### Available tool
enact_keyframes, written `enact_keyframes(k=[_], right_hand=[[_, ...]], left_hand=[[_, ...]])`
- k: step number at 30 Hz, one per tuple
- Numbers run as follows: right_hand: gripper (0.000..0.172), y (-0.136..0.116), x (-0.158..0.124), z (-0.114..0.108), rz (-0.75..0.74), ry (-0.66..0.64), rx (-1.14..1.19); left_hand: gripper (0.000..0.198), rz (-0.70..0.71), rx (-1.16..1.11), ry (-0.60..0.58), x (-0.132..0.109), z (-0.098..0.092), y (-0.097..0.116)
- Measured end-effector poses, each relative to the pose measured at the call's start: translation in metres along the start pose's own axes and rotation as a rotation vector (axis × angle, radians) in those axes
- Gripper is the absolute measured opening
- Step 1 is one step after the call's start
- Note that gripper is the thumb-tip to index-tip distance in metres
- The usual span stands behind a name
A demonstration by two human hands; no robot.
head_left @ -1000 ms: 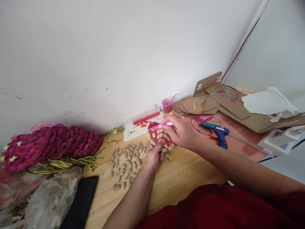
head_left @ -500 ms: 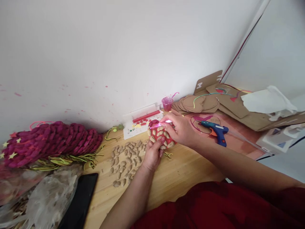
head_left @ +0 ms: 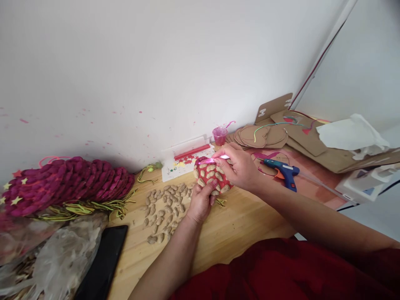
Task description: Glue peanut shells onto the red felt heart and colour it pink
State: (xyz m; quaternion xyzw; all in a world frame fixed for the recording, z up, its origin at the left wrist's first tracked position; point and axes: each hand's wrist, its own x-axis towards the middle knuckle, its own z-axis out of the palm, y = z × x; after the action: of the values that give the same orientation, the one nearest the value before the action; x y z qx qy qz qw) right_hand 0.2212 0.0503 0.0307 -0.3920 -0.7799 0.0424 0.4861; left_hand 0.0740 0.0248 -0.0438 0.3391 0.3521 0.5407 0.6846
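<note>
A red piece covered with peanuts (head_left: 210, 175) is held over the wooden table, with my left hand (head_left: 201, 201) closed on its lower edge, thumb on top. My right hand (head_left: 239, 166) pinches a paintbrush (head_left: 221, 158) with a white handle. The brush's pink tip lies against the piece's upper left part, where a peanut looks dark pink. Loose peanuts (head_left: 168, 208) are spread on the table left of my left hand. Behind the piece stands a small cup of pink paint (head_left: 219, 135).
Stacked magenta peanut pieces (head_left: 71, 183) lie at the left, above a plastic bag (head_left: 65, 254) and a black tablet (head_left: 104, 258). At the right are a blue glue gun (head_left: 288, 173), cardboard hearts (head_left: 253, 136) and white paper (head_left: 350, 132). Small stars (head_left: 188, 159) lie near the wall.
My right hand and the brush have shifted slightly to the right, and more of the brush's handle shows. My left hand still holds the piece in nearly the same place.
</note>
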Motion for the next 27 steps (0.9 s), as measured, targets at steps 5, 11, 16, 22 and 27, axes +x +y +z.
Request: enact_keyframes(k=[5, 11, 16, 22, 27], right_hand=[[0.008, -0.0021, 0.0010, -0.0001, -0.036, -0.044, 0.015], [0.007, -0.0020, 0.0046, -0.0043, -0.004, 0.004, -0.025], [0.007, -0.0031, 0.0040, -0.0029, -0.013, -0.050, 0.003], [0.008, -0.0017, 0.0058, -0.0049, 0.019, -0.014, -0.017], [0.007, -0.0027, 0.0027, -0.0011, -0.005, -0.044, 0.020]], left_hand=[[0.040, 0.000, 0.013, 0.001, 0.0006, 0.0002, -0.0018], [0.042, -0.001, 0.025, 0.008, 0.0011, -0.0006, -0.0028], [0.043, 0.015, 0.055, -0.004, 0.0014, -0.0024, -0.0049], [0.042, 0.011, 0.060, -0.001, 0.0021, -0.0043, -0.0085], [0.041, 0.035, 0.072, 0.025, 0.0005, 0.0001, -0.0071]])
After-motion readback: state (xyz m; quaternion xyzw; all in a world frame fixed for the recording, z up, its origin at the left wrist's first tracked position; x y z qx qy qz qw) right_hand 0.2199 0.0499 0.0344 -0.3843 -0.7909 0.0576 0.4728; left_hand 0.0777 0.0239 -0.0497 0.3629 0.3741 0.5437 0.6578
